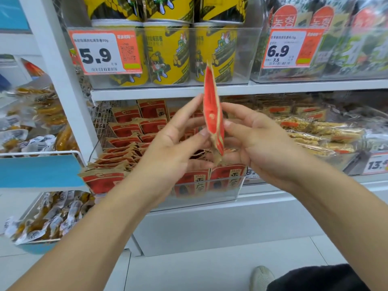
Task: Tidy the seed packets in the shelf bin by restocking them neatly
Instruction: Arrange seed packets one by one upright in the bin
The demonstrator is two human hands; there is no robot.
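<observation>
We see both forearms reaching up from the bottom corners toward the middle of the view, where the two hands meet around one seed packet (213,114). The left hand (176,141) comes in from 7 o'clock, its fingers fairly straight and slanting up toward 1 o'clock, with the thumb tip pressed on the packet's left face low down, so that thumb and fingers pinch it. The right hand (258,141) comes in from 5 o'clock, palm turned toward us, its upper fingers pointing toward 9 o'clock and their tips touching the packet's right edge, the lower fingers loosely curled below; it too pinches the packet.

The packet is held edge-on to us, in the air in front of the shelf and above the clear shelf bin (220,192). Its long axis runs nearly vertical: the top end points to 12 o'clock, reaching up over the yellow cups (168,55) on the shelf above, and the crumpled bottom corner leans slightly toward 5 o'clock. We see its red face and its brown paper edge.

Below and behind the hands, more red and brown seed packets (126,143) lie stacked in the bin, running back toward 11 o'clock, with two standing upright against its front wall.
</observation>
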